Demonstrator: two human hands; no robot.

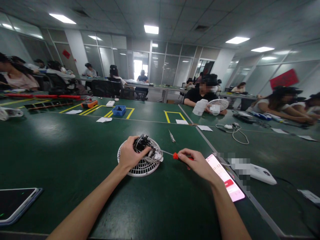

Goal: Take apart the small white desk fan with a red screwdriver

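Observation:
A round white fan grille [143,169] lies on the green table, with a dark motor assembly [143,142] and white wires on top. My left hand [132,153] is closed around the motor's near side, its thumb pressing toward the wires. In my right hand [193,161] is a screwdriver [175,156] with a red and black handle. Its thin shaft points left, and the tip reaches the right side of the motor assembly; whether it touches a screw is too small to tell. A second, small screwdriver with a clear handle [172,136] lies beyond my right hand.
A lit phone [226,180] lies right of my right hand, near a white power strip [260,173]. Another phone [17,203] is at the lower left. Farther off are a blue bin [119,110], an orange multimeter [89,104] and a coiled cable [236,133]. A person opposite holds fan parts.

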